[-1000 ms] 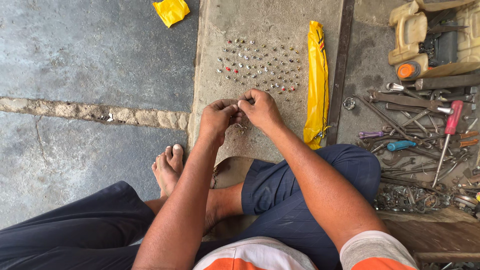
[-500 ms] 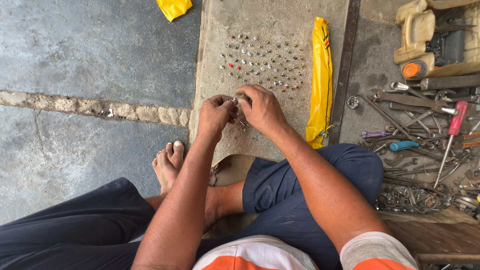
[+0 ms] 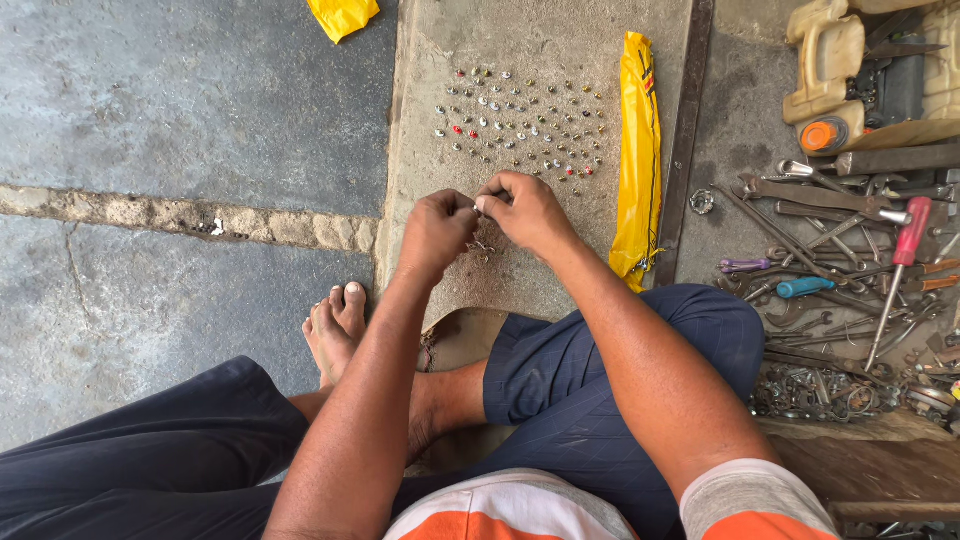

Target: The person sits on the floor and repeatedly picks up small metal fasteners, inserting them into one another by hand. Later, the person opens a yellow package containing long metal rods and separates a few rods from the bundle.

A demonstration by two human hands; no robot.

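**Small parts being worked at the fingertips, many already laid out in rows**

Person sits cross-legged on the floor. Left hand [image 3: 437,228] and right hand [image 3: 522,210] meet over a concrete slab [image 3: 560,40], fingertips pinched together on a tiny metal piece [image 3: 482,207]; too small to tell what it is. A little cluster of similar bits [image 3: 485,246] lies just below the hands.

Progress, as a judgement: several rows of small beads or fittings [image 3: 520,130] already sit arranged on the slab beyond the hands, so much looks done; the loose cluster suggests some remain.

A yellow plastic bag [image 3: 638,160] lies right of the rows; scattered hand tools [image 3: 850,240] farther right.

Versus a second ago: hands sit in nearly the same spot, both still pinched; rows look unchanged.
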